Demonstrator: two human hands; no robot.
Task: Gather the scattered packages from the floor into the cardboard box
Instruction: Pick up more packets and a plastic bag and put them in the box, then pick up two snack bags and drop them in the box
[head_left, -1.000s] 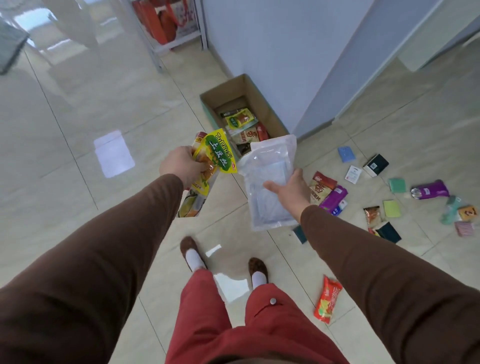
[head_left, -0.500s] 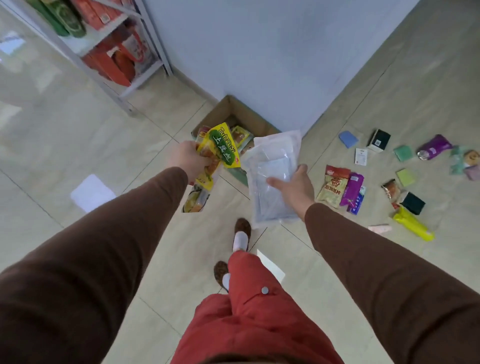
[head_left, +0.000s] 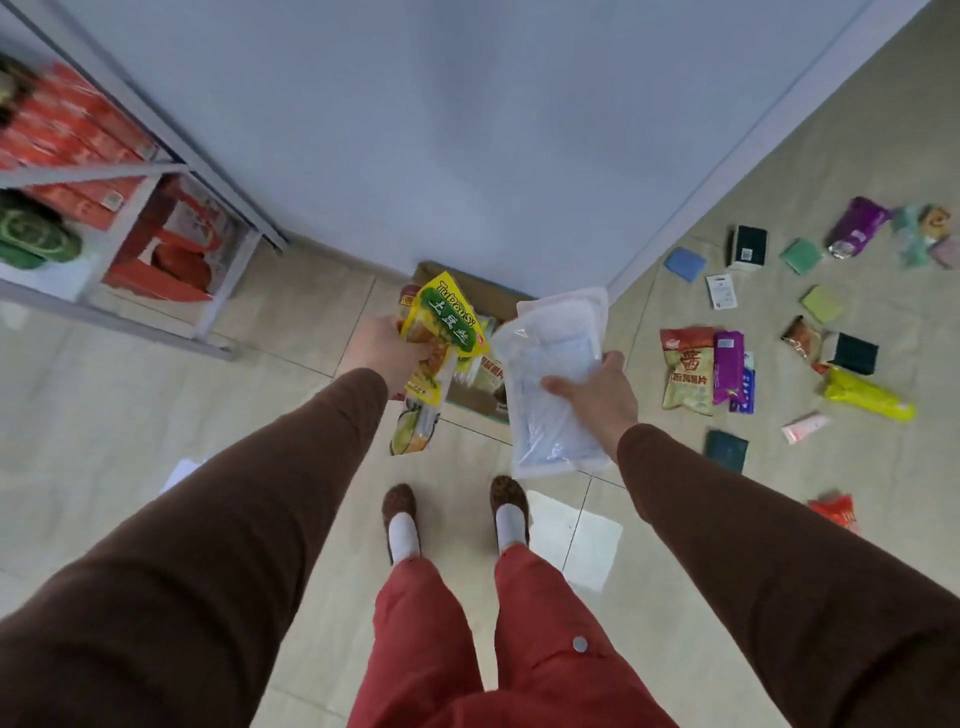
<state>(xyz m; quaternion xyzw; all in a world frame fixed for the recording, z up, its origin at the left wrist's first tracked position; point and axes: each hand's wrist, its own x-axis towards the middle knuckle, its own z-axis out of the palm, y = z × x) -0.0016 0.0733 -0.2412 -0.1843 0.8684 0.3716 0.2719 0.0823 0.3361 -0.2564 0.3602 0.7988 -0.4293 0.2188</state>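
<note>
My left hand (head_left: 384, 353) grips a bunch of yellow and green snack packets (head_left: 441, 332) that hang down over the near left side of the cardboard box (head_left: 480, 296). My right hand (head_left: 597, 389) holds a clear plastic pouch (head_left: 550, 384) over the box's right side. The box stands on the floor against the corner of the blue wall and is mostly hidden behind the two loads; some packets show inside it. To the right, several packages lie scattered on the tiles, among them a green and red chips bag (head_left: 685, 369), a purple packet (head_left: 727, 366) and a yellow packet (head_left: 867, 395).
A metal shelf unit (head_left: 171, 260) with red and green goods stands at the left. The blue wall (head_left: 441, 130) juts out to a corner right behind the box. My feet (head_left: 452, 514) stand on the tiles just before the box. A red packet (head_left: 836, 512) lies by my right arm.
I have stepped up and turned to face the box, so it now lies directly under both hands. Both hands kept their loads, and the scattered packages shifted to the right of the view.
</note>
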